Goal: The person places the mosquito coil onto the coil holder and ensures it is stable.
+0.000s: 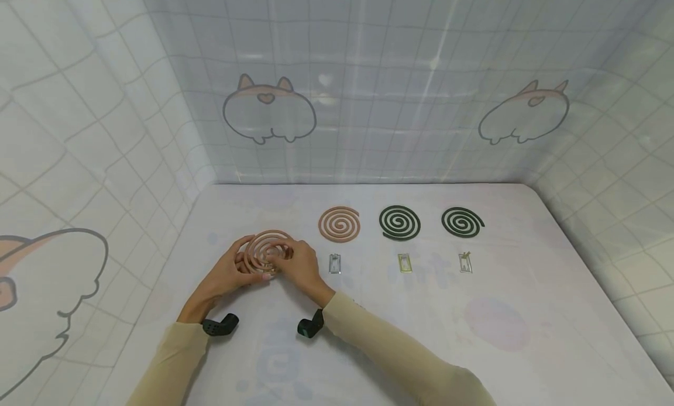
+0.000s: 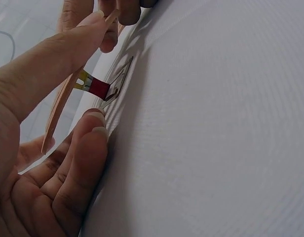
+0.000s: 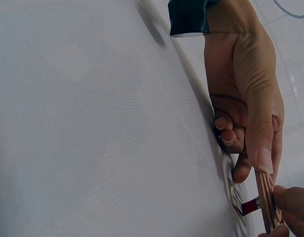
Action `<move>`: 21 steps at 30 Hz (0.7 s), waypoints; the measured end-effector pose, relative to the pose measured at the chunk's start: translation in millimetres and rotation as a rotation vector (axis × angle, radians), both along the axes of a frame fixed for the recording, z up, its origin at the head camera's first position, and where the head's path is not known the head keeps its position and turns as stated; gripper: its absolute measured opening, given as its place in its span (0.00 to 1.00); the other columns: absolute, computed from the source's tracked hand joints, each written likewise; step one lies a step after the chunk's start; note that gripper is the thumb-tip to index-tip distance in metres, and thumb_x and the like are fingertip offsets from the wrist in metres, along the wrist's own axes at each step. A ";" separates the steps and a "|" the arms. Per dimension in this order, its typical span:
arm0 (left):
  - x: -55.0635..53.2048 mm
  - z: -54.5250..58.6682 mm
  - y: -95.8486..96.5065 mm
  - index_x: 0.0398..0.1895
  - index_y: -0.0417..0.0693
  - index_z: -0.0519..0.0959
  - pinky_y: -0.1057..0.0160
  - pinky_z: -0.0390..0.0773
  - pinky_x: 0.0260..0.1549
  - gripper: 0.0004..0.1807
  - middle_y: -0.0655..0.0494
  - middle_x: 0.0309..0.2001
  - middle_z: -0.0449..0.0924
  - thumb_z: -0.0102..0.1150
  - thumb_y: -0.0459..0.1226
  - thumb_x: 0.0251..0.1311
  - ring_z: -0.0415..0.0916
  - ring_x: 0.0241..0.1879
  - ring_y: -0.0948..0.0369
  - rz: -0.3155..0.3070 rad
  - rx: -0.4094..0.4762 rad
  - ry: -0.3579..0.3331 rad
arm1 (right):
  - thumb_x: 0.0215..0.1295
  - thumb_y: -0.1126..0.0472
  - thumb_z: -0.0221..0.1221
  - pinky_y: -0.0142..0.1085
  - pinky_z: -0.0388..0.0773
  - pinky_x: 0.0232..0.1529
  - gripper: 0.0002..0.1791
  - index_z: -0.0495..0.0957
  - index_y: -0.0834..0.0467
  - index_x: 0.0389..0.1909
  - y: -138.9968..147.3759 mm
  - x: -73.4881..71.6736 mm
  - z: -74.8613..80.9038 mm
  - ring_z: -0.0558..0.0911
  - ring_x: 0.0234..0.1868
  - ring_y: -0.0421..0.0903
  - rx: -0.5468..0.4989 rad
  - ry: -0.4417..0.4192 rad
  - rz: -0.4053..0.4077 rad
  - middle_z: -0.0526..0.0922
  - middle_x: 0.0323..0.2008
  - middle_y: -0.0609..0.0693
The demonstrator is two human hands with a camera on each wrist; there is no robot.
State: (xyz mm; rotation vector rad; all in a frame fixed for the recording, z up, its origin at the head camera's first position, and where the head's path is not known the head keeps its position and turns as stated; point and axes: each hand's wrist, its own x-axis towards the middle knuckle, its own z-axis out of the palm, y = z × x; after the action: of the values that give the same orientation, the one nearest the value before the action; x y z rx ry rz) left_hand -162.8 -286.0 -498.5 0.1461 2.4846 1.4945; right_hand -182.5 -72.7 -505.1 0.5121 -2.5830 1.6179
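Note:
An orange-brown mosquito coil [image 1: 271, 233] is held by both hands at the left of the table. My left hand [image 1: 229, 274] grips its left and near edge, thumb on one side and fingers curled beneath. My right hand [image 1: 301, 265] pinches the coil near its middle and right side. In the left wrist view the coil [image 2: 58, 111] is seen edge-on, tilted. Under it a small metal coil stand [image 2: 98, 88] with a red part reaches up to the coil's underside. The left fingertips lie by the stand's base. Whether its tip is fixed in the coil is hidden.
To the right lie another orange-brown coil [image 1: 340, 224] and two green coils, one nearer [image 1: 399, 222] and one farther right [image 1: 461, 222]. Small flat metal stands, one silver [image 1: 335, 264], one yellowish [image 1: 404, 263] and one silver [image 1: 466, 263], lie before them. Tiled-pattern walls [image 1: 368, 154] border the table.

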 end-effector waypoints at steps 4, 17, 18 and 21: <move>-0.4 -1.0 -0.1 0.83 0.51 0.44 0.62 0.75 0.23 0.64 0.44 0.41 0.80 0.81 0.41 0.52 0.73 0.25 0.58 -0.007 0.006 0.005 | 0.63 0.52 0.73 0.31 0.67 0.28 0.21 0.86 0.51 0.56 2.1 -0.5 0.2 0.69 0.25 0.38 -0.002 -0.010 0.011 0.74 0.21 0.46; 2.1 2.2 1.1 0.83 0.48 0.45 0.63 0.73 0.24 0.64 0.44 0.40 0.80 0.81 0.42 0.52 0.72 0.26 0.59 -0.004 -0.029 0.009 | 0.65 0.53 0.72 0.29 0.66 0.23 0.22 0.84 0.53 0.58 3.7 -0.5 0.3 0.70 0.21 0.37 -0.023 -0.047 0.055 0.75 0.22 0.46; 2.1 2.5 1.2 0.83 0.48 0.44 0.63 0.73 0.24 0.64 0.44 0.41 0.80 0.81 0.42 0.52 0.72 0.26 0.59 -0.006 -0.029 0.008 | 0.64 0.53 0.72 0.29 0.66 0.23 0.22 0.84 0.53 0.57 3.6 -0.5 0.7 0.70 0.21 0.37 -0.026 -0.050 0.055 0.75 0.22 0.46; 2.1 3.5 1.4 0.83 0.49 0.44 0.64 0.73 0.24 0.64 0.42 0.44 0.81 0.81 0.41 0.52 0.72 0.27 0.59 0.004 -0.019 -0.004 | 0.64 0.53 0.72 0.29 0.67 0.23 0.22 0.84 0.53 0.58 3.8 -0.4 1.2 0.70 0.21 0.37 -0.030 -0.063 0.059 0.75 0.22 0.46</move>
State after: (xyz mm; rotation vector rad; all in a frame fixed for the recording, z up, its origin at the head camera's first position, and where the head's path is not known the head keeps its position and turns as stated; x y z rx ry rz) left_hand -160.6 -284.6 -495.1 0.1346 2.4959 1.4712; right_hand -182.9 -68.9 -503.9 0.5491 -2.6072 1.7153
